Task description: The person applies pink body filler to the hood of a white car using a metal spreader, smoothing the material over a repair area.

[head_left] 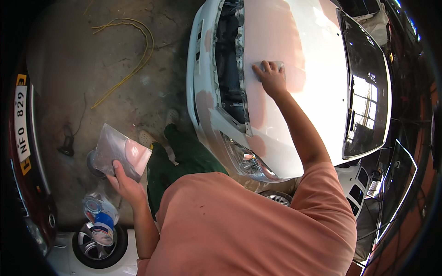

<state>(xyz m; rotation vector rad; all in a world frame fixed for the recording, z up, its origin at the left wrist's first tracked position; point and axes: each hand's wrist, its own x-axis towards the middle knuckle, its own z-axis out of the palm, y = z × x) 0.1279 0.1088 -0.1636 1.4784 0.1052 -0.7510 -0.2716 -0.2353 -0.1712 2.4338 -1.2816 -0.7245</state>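
Observation:
My left hand point(124, 183), at lower left, is closed on a flat grey plate point(111, 146) with a glossy mound of pink paste point(136, 154) on it. My right hand point(270, 78) reaches up onto the white car's hood point(322, 106), its bent fingers over a flat grey pad point(279, 65) that rests on a pink filler patch point(251, 41). More pink patches show along the hood edge and bumper point(204, 108). The open front grille area point(229, 69) lies just left of that hand, and the headlight point(244, 156) is nearer me.
A dark red car point(37, 202) stands at far left. Paint cans point(103, 232) sit by a white car's wheel point(80, 250) at lower left. A yellow hose point(142, 64) and a dark corded tool point(66, 145) lie on the concrete floor. Metal framing point(391, 193) lines the right.

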